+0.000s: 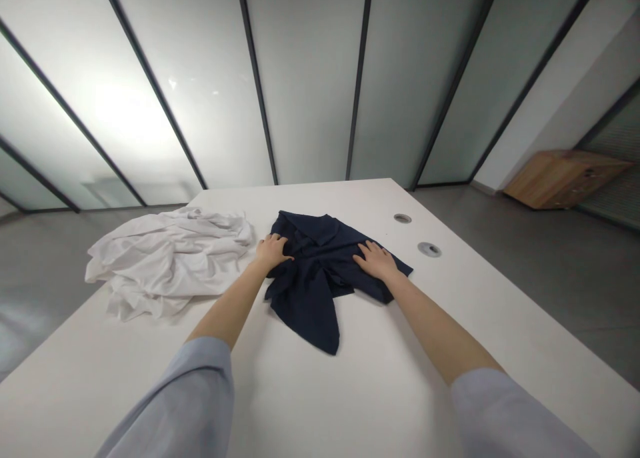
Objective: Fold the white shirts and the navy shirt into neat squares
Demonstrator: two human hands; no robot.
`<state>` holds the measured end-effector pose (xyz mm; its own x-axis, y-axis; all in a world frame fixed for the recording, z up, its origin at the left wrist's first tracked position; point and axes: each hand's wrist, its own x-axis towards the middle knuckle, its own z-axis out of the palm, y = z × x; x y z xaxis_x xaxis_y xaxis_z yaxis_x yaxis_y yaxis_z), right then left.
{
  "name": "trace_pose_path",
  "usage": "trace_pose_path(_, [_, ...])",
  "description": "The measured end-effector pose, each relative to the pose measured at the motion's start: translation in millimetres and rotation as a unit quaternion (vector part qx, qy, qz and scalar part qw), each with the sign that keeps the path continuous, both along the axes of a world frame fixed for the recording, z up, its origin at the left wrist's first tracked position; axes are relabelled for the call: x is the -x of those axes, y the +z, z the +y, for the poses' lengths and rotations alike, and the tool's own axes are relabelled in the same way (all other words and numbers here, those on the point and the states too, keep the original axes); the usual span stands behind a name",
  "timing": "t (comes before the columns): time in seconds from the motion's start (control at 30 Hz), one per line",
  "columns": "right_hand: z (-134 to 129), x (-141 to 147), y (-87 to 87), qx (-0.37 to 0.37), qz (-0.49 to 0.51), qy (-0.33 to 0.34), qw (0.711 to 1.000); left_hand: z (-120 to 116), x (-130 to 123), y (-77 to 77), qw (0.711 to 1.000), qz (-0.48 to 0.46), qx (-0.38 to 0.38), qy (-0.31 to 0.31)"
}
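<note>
A dark navy garment (313,298) lies spread and partly folded over itself on the white table (320,391), with one pointed flap toward me. My left hand (273,250) rests on its upper left part, fingers apart and thumb stretched to the right. On the right part of the garment lies my right hand (377,261), palm down with its fingers spread. Neither hand is gripping the cloth visibly. A crumpled white cloth (173,255) lies to the left of the navy garment, beside my left hand.
Two round metal-rimmed fittings, one (403,218) farther back and one (429,249) nearer, are set in the table's right side. The white cloth hangs past the left edge. Frosted glass panels (310,78) stand behind; a wooden cabinet (560,178) is at the far right.
</note>
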<state>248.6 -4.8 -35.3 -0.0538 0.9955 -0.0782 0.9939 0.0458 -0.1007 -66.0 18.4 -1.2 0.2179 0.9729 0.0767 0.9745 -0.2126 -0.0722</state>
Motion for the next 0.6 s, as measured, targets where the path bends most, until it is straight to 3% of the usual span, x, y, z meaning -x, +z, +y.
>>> trace_pose_path(0.13, [-20,1,9.7,-0.018,-0.058,-0.008,0.998,-9,-16,16.7,0.999,0.020,-0.034,0.029])
trace_pose_path(0.27, [-31,-8,28.9,0.016,-0.095,0.045,0.994,-21,-37,22.7,0.997,-0.028,0.066,0.034])
trace_pose_path(0.37, [-28,-17,38.1,0.016,-0.062,0.086,0.994,-23,-46,14.8,0.989,-0.052,0.132,0.041])
trace_pose_path(0.5, [-25,-17,22.7,-0.050,0.043,0.188,0.980,-11,-41,-6.9,0.986,-0.065,0.154,-0.015])
trace_pose_path(0.6, [-25,-8,-0.2,-0.037,0.063,0.187,0.980,0,-29,-18.8,0.991,-0.064,0.107,-0.056])
